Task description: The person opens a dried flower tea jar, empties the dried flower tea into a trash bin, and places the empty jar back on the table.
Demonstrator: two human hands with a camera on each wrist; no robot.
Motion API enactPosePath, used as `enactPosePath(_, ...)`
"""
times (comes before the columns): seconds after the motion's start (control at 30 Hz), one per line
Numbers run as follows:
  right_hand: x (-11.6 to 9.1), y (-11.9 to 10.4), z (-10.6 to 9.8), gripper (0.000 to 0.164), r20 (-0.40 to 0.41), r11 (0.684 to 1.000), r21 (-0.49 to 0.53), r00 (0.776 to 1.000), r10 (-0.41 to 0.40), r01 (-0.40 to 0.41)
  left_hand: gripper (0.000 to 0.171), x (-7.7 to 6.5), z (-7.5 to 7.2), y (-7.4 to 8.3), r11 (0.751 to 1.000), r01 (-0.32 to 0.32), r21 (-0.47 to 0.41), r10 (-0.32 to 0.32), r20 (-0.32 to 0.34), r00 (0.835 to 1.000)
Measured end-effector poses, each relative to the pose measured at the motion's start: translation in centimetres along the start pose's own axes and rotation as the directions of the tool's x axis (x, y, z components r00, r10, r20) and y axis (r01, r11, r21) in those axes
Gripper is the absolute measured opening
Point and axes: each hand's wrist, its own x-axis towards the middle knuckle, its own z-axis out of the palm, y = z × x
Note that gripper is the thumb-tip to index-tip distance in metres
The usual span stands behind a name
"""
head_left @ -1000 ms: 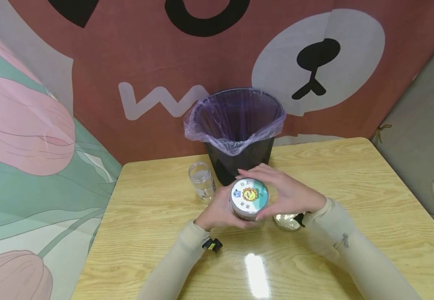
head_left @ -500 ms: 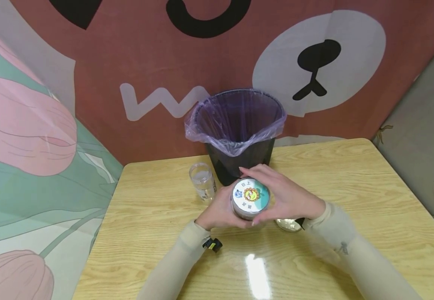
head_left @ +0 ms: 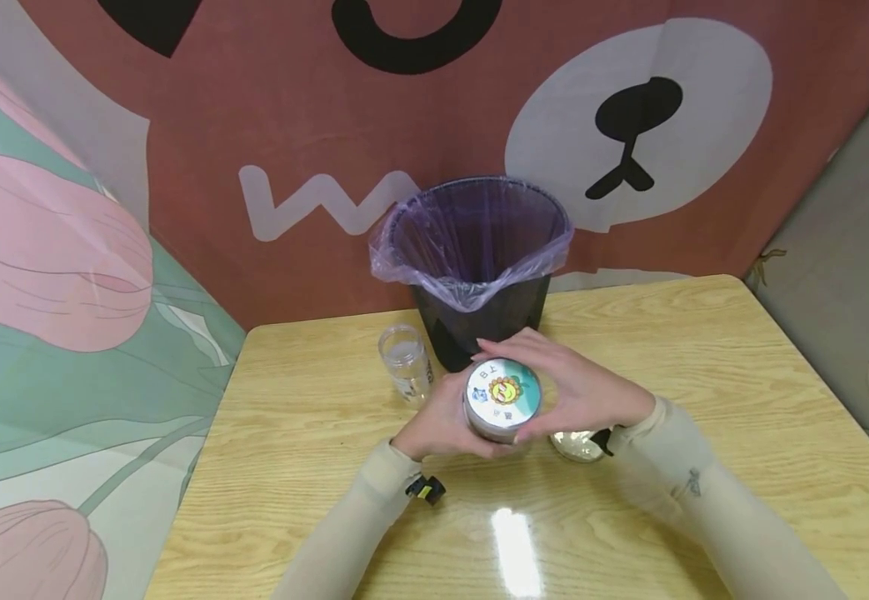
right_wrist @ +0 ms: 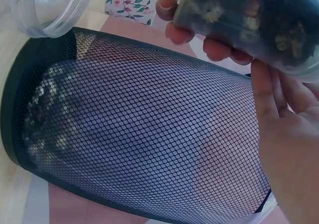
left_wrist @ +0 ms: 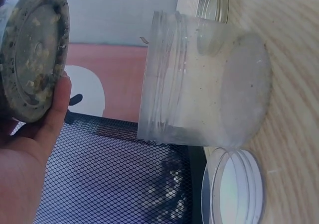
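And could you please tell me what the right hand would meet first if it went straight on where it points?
The right hand would first press on the lidded jar it holds. Beyond that, probably the left hand, though depth is unclear.

Held jar [head_left: 504,393], printed top: from my end I read 上, with what looks like 日 beside it; lower characters blur.
Clear jar [head_left: 406,367] by bin [head_left: 518,308]: dark print, too small for me to read.

The head view is bright — glare [head_left: 516,552] streaks the tabletop [head_left: 277,433] — the 2 wrist views hazier.
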Motion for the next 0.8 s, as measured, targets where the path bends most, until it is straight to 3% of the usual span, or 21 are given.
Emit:
enactPosePath(0.33, -0.10, -0.27, 0.26, 0.113, -0.078, 1.000, -0.016, 0.997, 0.011, -0.012, 0.101, 0.27, -0.23, 0.25, 1.000, -0.018, -0.025, 0.018, 0.015, 1.000)
enactPosePath(0.5, -0.23, -0.47, 0.48, 0.112, -0.103, 0.998, -0.059, 0.994, 0.031, -0.037, 0.110, 0.24, -0.33, 0.28, 0.999, -0.022, -0.038, 0.022, 0.012, 1.000)
enactPosePath(0.63, -0.40, -0.68, 0.34, 0.114, -0.093, 0.997, -0.041, 0.994, 0.061, -0.066, 0.118, 0.34, -0.31, 0.21, 0.998, -0.041, -0.048, 0.042, 0.021, 0.999)
enactPosePath(0.8, -0.56, -0.66, -0.04, 0.114, -0.055, 0.998, -0.006, 0.996, 0.063, -0.064, 0.107, 0.28, -0.18, 0.09, 0.997, -0.041, -0.062, 0.043, 0.029, 0.999)
